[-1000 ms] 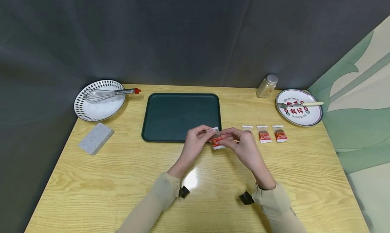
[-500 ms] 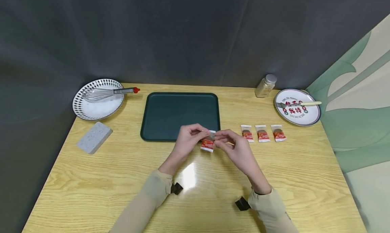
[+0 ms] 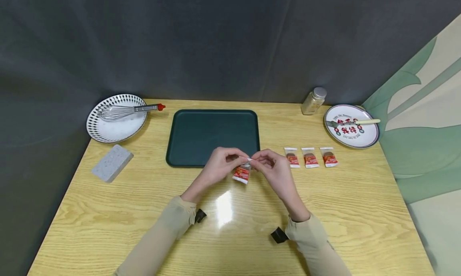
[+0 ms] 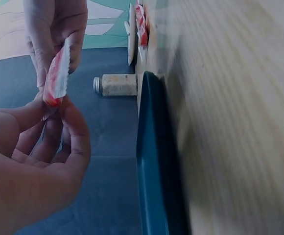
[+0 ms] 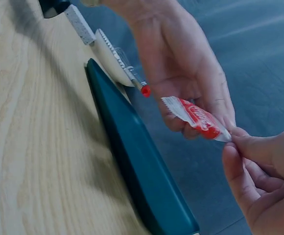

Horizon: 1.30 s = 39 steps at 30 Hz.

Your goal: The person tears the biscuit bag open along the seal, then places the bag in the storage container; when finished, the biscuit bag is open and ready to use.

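A small snack packet with a red label and white crimped ends (image 3: pixel 241 174) is held up between both hands, over the table just in front of the green tray (image 3: pixel 212 135). My left hand (image 3: pixel 220 164) pinches its upper end between thumb and forefinger. Close beside it, my right hand (image 3: pixel 276 171) pinches the same end, the fingertips of both hands nearly meeting. In the right wrist view the packet (image 5: pixel 198 117) looks whole, its printed side showing. Three similar packets, one of them (image 3: pixel 310 159) in the middle, lie in a row to the right.
A patterned bowl (image 3: pixel 124 132) with a whisk (image 3: pixel 124 111) across it stands back left, near a grey speckled block (image 3: pixel 112 164). Back right are a jar with a grey lid (image 3: pixel 314 101) and a plate (image 3: pixel 342 138) bearing a fork (image 3: pixel 363 122). Wooden tabletop (image 3: pixel 162 212) extends in front.
Both hands and the packet have moved a little left. My right hand has shifted from the packet's side to its upper end, close to the left fingertips.
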### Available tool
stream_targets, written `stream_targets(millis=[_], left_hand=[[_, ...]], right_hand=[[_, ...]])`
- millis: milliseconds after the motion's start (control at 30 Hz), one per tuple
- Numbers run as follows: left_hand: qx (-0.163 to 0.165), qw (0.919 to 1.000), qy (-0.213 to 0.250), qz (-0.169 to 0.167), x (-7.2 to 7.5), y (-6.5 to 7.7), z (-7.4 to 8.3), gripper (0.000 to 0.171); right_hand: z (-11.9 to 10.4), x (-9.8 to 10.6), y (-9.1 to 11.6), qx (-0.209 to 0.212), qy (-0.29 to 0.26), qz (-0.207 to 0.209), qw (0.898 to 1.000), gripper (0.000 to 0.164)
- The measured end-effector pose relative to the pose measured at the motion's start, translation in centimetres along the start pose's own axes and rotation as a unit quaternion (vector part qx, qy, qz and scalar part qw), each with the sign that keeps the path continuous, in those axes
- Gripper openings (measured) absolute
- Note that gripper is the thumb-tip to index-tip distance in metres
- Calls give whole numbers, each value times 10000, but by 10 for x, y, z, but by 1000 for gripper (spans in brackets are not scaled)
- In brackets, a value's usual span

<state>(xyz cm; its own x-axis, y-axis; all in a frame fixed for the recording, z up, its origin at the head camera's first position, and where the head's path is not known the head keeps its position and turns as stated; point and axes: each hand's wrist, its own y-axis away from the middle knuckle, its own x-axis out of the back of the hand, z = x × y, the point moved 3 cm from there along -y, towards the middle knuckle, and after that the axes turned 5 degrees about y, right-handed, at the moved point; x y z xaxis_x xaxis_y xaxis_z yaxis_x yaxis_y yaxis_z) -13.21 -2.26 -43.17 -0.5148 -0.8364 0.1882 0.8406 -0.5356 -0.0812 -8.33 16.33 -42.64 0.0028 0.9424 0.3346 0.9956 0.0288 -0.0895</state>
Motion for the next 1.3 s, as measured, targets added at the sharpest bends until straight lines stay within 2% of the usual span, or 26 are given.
stream_targets(millis=[133,333,567,667,800,933,1133,1233,1300], left_hand=[[-10,9997,-194,-119,2,-4,1,12],[76,9999,-119,-83,3,-6,3,14],[246,9993,288,-34,4,-8,5,13],[316,9987,404,-3,4,-7,3,13],[264,9984,471,-149,1,-7,-1,13],[165,9975,601,-321,-3,-8,-2,13],[370,9960,773,-239,-10,-7,-3,12],[472,9957,793,-70,-12,-6,-3,12],[659,9935,928,73,-14,-6,-4,13]], right_hand=[[2,-2,0,-28,51,131,9999,13],[3,-5,0,13,53,226,9997,12],[3,0,1,163,-400,356,9984,6],[5,1,0,113,-530,300,9981,7],[9,-1,1,2,-566,169,9983,7],[12,-3,1,103,-319,159,9993,5],[13,-10,-1,599,167,489,9969,9],[12,-15,-1,975,593,806,9902,13],[9,-19,0,1356,989,962,9811,16]])
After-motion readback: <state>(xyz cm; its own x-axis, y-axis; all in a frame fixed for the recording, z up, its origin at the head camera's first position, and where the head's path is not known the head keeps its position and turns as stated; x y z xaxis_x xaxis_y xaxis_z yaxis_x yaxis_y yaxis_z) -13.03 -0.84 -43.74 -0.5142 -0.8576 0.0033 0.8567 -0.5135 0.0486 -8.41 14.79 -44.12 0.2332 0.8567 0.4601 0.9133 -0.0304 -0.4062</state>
